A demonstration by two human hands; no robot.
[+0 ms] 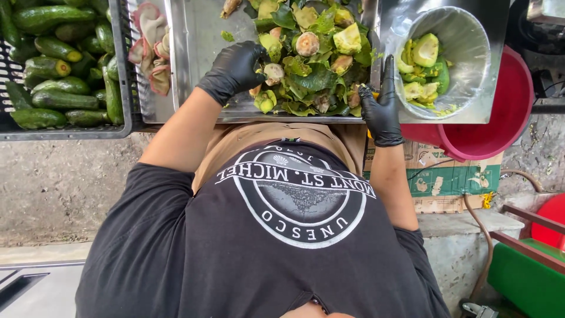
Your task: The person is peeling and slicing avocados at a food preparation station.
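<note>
Both gloved hands, left (pixel 235 69) and right (pixel 381 109), rest loosely curled on the heap of green scraps (pixel 315 65).

**Greens, black gloves and a red tub**

Both hands wear glossy black gloves: the left hand (pixel 234 69) and the right hand (pixel 381 112). Between them the heap of vegetable scraps (pixel 315 65) mixes dark green leaves, pale yellow-green flesh and brown-beige cores on a silver-grey steel tray (pixel 200 35). Just right of the right hand, a grey bucket (pixel 465 35) holds light green and yellow pieces; beyond it sits a red tub (pixel 506 118). Left of the left hand lie pink peels (pixel 150 41), then deep green cucumbers (pixel 53 65) in a black crate (pixel 120 35).
</note>
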